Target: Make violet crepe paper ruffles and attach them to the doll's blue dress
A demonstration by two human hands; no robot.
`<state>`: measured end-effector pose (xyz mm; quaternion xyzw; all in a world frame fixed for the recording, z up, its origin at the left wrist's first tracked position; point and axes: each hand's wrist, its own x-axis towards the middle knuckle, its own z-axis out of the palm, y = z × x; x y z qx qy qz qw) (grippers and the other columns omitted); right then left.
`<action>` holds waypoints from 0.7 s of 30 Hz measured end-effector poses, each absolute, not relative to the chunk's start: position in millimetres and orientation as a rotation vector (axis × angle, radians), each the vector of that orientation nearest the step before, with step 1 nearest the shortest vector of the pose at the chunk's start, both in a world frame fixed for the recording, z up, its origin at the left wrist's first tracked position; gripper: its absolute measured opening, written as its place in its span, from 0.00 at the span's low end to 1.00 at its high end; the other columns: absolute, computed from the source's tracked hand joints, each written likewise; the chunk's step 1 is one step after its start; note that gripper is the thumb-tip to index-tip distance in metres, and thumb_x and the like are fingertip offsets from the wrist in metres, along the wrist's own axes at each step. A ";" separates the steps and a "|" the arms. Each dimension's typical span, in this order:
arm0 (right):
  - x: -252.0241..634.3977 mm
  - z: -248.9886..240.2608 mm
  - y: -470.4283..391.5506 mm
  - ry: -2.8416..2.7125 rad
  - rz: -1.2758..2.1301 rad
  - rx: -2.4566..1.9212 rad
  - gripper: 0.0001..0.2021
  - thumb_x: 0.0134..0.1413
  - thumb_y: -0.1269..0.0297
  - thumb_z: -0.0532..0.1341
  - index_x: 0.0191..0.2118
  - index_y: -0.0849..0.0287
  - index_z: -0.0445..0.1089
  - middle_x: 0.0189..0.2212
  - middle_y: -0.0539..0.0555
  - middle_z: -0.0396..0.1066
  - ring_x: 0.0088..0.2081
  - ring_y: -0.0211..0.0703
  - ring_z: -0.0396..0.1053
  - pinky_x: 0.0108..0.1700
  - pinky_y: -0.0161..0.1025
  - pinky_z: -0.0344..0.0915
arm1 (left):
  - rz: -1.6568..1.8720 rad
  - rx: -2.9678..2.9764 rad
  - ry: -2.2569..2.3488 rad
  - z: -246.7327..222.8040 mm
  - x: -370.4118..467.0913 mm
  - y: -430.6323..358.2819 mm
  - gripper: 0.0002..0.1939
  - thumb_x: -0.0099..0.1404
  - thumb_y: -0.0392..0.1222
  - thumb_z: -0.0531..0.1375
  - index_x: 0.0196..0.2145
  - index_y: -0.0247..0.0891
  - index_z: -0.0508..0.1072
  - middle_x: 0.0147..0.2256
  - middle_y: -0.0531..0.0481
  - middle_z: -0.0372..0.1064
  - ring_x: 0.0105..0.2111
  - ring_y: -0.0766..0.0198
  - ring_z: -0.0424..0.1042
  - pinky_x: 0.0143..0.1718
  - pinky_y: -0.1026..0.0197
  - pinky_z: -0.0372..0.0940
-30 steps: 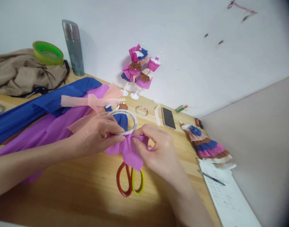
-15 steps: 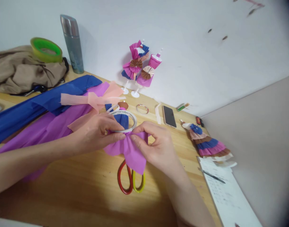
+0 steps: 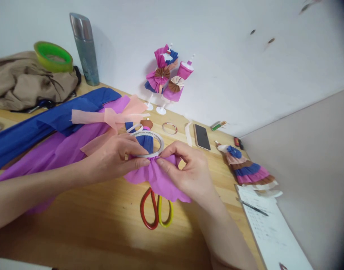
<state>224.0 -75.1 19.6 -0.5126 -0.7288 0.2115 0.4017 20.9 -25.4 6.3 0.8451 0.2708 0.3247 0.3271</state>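
Observation:
In the middle of the head view, my left hand [image 3: 118,153] is closed, its thumb and fingers pinching a roll of double-sided tape [image 3: 159,141] together with gathered purple crepe paper [image 3: 157,180]. Pleats bunch along the paper's top edge, against the tape. My right hand [image 3: 185,165] is closed too, thumb and forefinger pinching that same edge just right of the roll. Below the paper lie scissors with one red and one yellow handle [image 3: 149,213]; their blades are hidden. Behind the roll is a small blue paper piece [image 3: 145,144] with a brown top.
Blue crepe paper [image 3: 56,112], purple and peach strips lie left. Behind stand a flask [image 3: 86,52] and two dressed doll stands [image 3: 162,80]. A phone [image 3: 201,137], a layered paper dress [image 3: 249,168] and a written sheet [image 3: 267,221] with a pen lie right.
The loose part of the purple crepe paper has swung to the right and spread toward my right hand. My right hand has shifted slightly; both hands keep their pinch.

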 end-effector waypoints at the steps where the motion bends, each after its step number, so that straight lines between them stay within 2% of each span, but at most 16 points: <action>1: 224.0 19.2 -75.1 -1.842 0.533 -1.292 0.05 0.51 0.72 0.64 0.27 0.58 0.69 0.22 0.47 0.69 0.23 0.34 0.62 0.26 0.32 0.59 | 0.847 2.208 0.711 6.3 21.2 -25.6 0.12 0.67 0.43 0.60 0.28 0.35 0.77 0.24 0.51 0.69 0.29 0.64 0.69 0.32 0.62 0.65; 10: 221.5 19.2 -76.0 -1.817 0.477 -1.312 0.06 0.50 0.73 0.63 0.25 0.59 0.67 0.20 0.45 0.65 0.22 0.32 0.58 0.25 0.32 0.55 | 0.877 2.250 0.697 8.5 21.1 -27.3 0.12 0.67 0.42 0.60 0.28 0.36 0.78 0.25 0.51 0.70 0.29 0.64 0.69 0.32 0.63 0.64; 18: 219.8 4.5 -61.0 -1.641 0.775 -1.247 0.13 0.48 0.65 0.65 0.20 0.57 0.60 0.18 0.45 0.60 0.22 0.33 0.55 0.25 0.33 0.55 | 0.918 2.350 0.600 1.3 17.7 -18.1 0.12 0.67 0.39 0.60 0.28 0.35 0.78 0.27 0.49 0.73 0.32 0.63 0.71 0.39 0.59 0.64; 21: 222.3 6.2 -59.5 -1.653 0.829 -1.234 0.13 0.48 0.64 0.66 0.21 0.58 0.61 0.19 0.45 0.61 0.22 0.33 0.56 0.26 0.34 0.55 | 0.852 2.280 0.576 -0.8 15.5 -14.2 0.10 0.67 0.40 0.60 0.31 0.36 0.79 0.28 0.49 0.74 0.33 0.63 0.71 0.37 0.61 0.65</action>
